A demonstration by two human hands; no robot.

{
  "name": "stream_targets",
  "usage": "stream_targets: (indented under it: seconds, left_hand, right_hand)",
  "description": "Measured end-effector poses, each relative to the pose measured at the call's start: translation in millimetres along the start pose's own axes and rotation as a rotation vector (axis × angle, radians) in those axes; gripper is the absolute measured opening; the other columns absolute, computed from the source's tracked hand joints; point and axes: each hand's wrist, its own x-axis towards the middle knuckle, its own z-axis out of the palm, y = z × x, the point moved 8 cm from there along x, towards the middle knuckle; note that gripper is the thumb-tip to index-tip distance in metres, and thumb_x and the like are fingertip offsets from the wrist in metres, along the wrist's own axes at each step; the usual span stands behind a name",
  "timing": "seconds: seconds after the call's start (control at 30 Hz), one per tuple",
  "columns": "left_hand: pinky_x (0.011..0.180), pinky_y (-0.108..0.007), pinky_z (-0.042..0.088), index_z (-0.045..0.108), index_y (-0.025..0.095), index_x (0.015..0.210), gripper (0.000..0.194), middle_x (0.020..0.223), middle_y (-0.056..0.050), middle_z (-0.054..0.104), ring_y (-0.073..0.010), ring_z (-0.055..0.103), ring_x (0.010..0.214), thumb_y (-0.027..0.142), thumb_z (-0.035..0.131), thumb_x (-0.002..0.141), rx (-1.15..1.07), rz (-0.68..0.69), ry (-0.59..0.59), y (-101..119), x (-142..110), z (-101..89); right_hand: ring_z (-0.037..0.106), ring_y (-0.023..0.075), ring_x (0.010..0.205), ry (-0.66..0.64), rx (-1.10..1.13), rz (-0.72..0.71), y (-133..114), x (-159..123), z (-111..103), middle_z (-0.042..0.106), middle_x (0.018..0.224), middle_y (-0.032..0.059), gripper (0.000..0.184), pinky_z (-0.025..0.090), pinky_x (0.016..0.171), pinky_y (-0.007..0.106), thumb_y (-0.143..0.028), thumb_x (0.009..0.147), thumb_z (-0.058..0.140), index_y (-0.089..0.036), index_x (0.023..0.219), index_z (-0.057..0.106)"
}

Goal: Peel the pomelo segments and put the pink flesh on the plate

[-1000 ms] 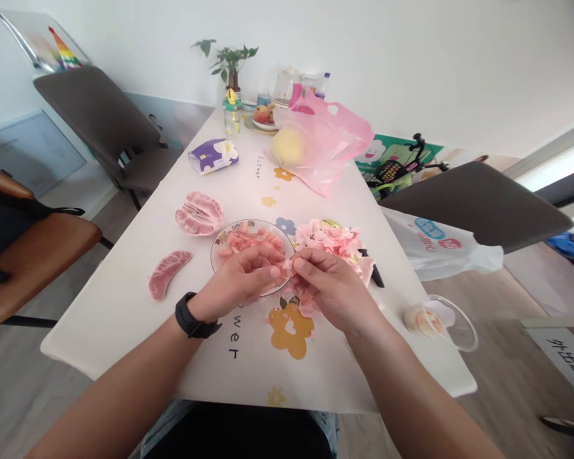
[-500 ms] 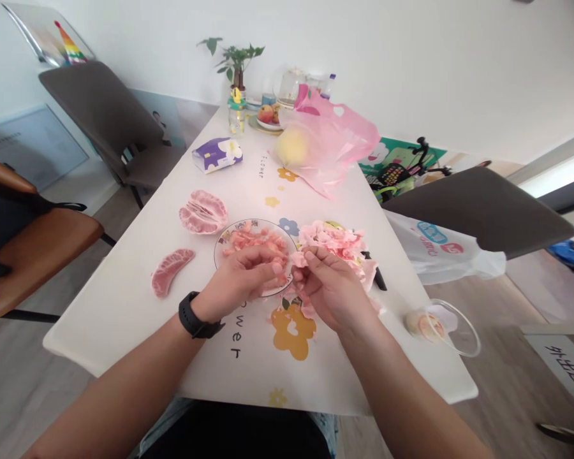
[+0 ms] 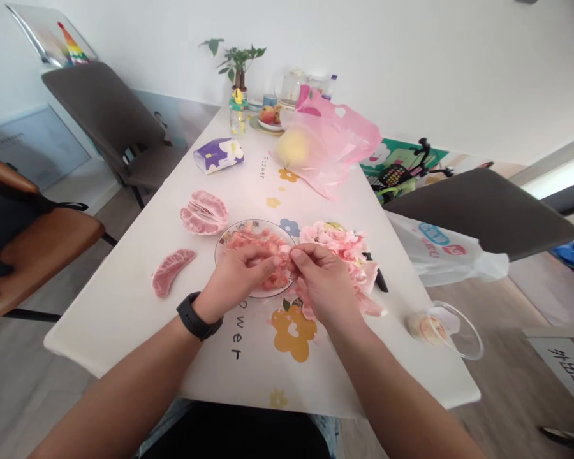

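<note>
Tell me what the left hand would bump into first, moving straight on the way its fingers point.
Probably the small pomelo piece pinched by the right hand, then that hand itself; the exact gap ahead of the left hand is unclear.

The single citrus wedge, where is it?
In the head view, the wedge lies on the table left of the plate, nearer the camera than the larger citrus piece.

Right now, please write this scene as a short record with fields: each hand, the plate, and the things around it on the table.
Left hand: over the plate, fingertips close to a small pink piece; grip unclear
Right hand: thumb and finger pinched on that piece
Plate: pink pulp on it
Left of plate: fruit segment, larger fruit section
Right of plate: pale pink peelings, black handle
Beyond: purple-and-white pack, pink bag
</note>
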Motion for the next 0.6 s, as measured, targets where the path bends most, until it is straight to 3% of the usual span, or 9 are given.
stream_targets:
  seconds: [0.23,0.47,0.6]
  left_hand:
    - [0.06,-0.025,0.04,0.077,0.017,0.099,0.034,0.074,0.0,0.062,-0.0133,0.052,0.068,0.049,0.077,0.088,-0.22,-0.059,-0.047,2,-5,10.7]
    - [0.059,-0.025,0.044,0.077,0.018,0.093,0.031,0.072,-0.001,0.064,-0.0137,0.056,0.067,0.048,0.08,0.086,-0.307,-0.045,-0.084,6,-7,12.2]
    - [0.053,-0.025,0.036,0.076,0.018,0.09,0.031,0.059,0.003,0.054,-0.0104,0.046,0.055,0.049,0.077,0.09,-0.317,-0.016,-0.167,11,-9,15.7]
  right_hand:
    - [0.067,0.02,0.08,-0.018,-0.118,-0.089,-1,-8,13,0.075,0.087,0.0033,0.021,0.054,0.077,0.036,-0.044,0.089,0.076,-0.023,0.092,0.075]
    - [0.064,0.0196,0.076,-0.027,-0.153,-0.185,-6,-16,16,0.071,0.084,0.0015,0.017,0.052,0.071,0.034,-0.042,0.094,0.07,-0.025,0.093,0.066]
    - [0.061,0.0184,0.072,-0.047,-0.151,-0.251,-9,-20,18,0.067,0.079,0.0,0.016,0.05,0.068,0.033,-0.04,0.099,0.066,-0.026,0.092,0.062]
